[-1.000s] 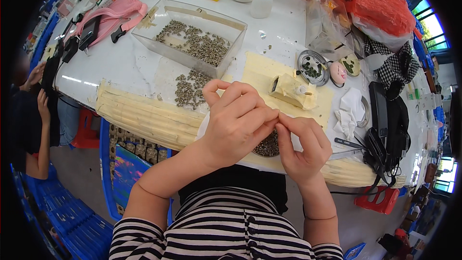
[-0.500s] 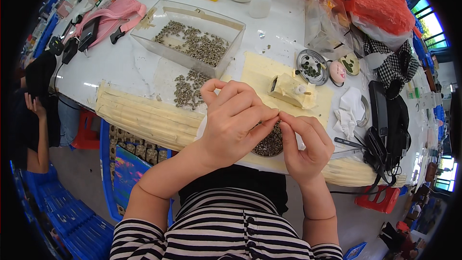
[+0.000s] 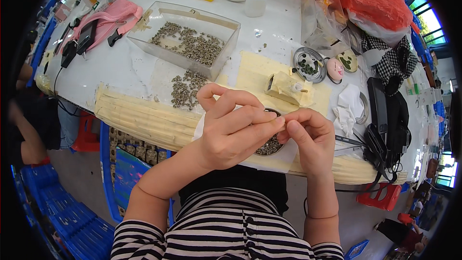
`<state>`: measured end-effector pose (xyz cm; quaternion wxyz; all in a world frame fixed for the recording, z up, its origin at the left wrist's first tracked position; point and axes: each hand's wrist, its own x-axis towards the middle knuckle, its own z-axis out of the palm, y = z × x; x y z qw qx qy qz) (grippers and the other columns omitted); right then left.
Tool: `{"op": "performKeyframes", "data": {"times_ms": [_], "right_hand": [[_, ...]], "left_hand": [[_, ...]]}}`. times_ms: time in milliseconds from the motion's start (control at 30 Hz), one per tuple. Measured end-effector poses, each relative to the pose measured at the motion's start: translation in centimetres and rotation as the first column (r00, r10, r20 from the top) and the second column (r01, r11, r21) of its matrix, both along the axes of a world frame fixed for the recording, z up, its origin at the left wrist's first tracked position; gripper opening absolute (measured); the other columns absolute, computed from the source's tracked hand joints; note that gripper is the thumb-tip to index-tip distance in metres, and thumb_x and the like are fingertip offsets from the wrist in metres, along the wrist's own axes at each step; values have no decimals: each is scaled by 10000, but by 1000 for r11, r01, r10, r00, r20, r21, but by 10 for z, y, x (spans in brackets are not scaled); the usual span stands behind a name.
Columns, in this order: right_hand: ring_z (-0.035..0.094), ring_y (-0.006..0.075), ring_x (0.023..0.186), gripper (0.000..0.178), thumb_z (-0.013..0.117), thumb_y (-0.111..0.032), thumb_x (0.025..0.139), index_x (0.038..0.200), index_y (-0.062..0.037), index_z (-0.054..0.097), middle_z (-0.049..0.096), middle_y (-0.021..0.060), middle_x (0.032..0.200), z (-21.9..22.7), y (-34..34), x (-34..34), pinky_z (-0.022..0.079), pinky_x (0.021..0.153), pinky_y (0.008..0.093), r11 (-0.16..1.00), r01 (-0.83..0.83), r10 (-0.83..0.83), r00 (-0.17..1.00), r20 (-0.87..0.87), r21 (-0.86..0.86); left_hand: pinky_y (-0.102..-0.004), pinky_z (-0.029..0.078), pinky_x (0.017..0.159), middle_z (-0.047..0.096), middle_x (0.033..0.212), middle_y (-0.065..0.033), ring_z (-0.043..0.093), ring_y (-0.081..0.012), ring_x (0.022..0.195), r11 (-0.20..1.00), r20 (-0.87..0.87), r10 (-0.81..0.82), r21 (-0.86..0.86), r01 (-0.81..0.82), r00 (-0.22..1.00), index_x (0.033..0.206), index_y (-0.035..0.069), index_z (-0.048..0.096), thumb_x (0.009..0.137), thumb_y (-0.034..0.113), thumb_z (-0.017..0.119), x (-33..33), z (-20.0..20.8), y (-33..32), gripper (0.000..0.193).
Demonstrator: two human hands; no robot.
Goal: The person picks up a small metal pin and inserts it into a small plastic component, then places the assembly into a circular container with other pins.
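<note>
Head view: left hand point(image 3: 236, 132) and right hand point(image 3: 315, 142) have shifted, perhaps regripping, part-curled fingertips meeting; I can't tell what's held. Beneath them, a round silvery dish point(image 3: 268, 155) holds small grey-brown metal pieces point(image 3: 270, 148).

A white table point(image 3: 108, 70) spreads across the room, its near edge padded with pale yellow tape. Below it lies a smooth grey floor point(image 3: 82, 178). One red plastic stool point(image 3: 86, 137) stands under the table's left side, another red stool point(image 3: 380, 196) at its right. Blue plastic crates point(image 3: 62, 207) fill the lower left. On the far right, bright daylight shows through an upper window point(image 3: 424, 21) with dark bars and a lower window point(image 3: 447, 169).
</note>
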<state>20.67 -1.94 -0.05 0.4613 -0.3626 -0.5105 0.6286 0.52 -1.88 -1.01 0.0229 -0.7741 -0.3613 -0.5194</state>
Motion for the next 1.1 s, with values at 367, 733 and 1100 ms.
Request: {"op": "performKeyframes", "data": {"times_ms": [367, 733, 1100], "right_hand": [[657, 87, 775, 117, 685, -41, 959, 1048, 32, 663, 703, 44, 900, -2, 0, -2, 550, 718, 229, 999, 34, -33, 999, 23, -22], [643, 191, 645, 289, 801, 44, 754, 1036, 3, 753, 687, 103, 809, -6, 2, -20, 511, 563, 277, 575, -30, -502, 776, 381, 818], [608, 175, 612, 338, 810, 47, 726, 1053, -26, 765, 665, 65, 776, -10, 3, -22, 479, 519, 286, 468, -43, -585, 734, 345, 883]], "left_hand": [[-360, 315, 841, 669, 879, 69, 599, -165, 857, 999, 4, 40, 6, -40, 999, 906, 138, 779, 614, 148, 853, 5, -4, 1, 301], [-378, 301, 835, 626, 784, 42, 592, -179, 828, 990, 23, 78, -115, -75, 997, 837, 134, 734, 624, 90, 843, 3, -5, 5, 244], [-367, 299, 832, 621, 766, 50, 585, -168, 817, 984, 46, 76, -162, -67, 996, 813, 138, 732, 629, 74, 831, 3, -6, 7, 219]]}}
